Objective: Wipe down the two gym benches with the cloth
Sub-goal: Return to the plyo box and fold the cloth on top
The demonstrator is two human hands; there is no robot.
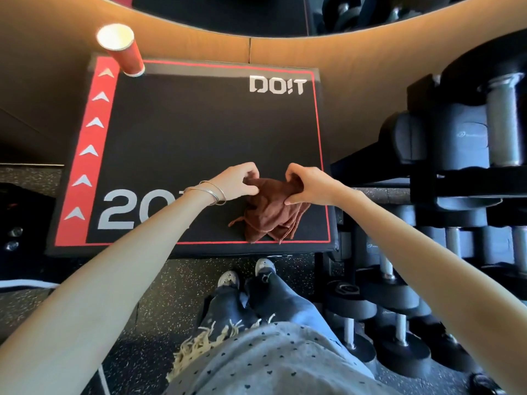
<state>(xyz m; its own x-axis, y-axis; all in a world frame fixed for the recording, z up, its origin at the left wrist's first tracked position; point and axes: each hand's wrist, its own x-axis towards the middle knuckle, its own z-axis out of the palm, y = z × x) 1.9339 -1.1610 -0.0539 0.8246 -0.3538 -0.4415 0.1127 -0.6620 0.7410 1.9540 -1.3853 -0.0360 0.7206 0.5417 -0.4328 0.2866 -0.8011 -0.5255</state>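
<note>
Brown cloth (pixel 271 212) bunched on bench (pixel 199 132), near its front right corner. Pinched along top edge by left hand (pixel 239 181) and right hand (pixel 308 183), fingers curled; probably gathering a pad before wiping.

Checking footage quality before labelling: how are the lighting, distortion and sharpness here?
Head view: strong wide-angle bending bows the tan wall; bright light washes out the red cup; the cloth, left hand and right hand look sharp; the dumbbell rack lies in shade.

Thin silver bangles (pixel 209 192) ring the wrist of the left hand (pixel 236 181). Lower centre: grey top (pixel 271 363) dotted with small dark hearts, cream fringe (pixel 199 343), dark trousers (pixel 273 300), pale shoes (pixel 228 277).
</note>
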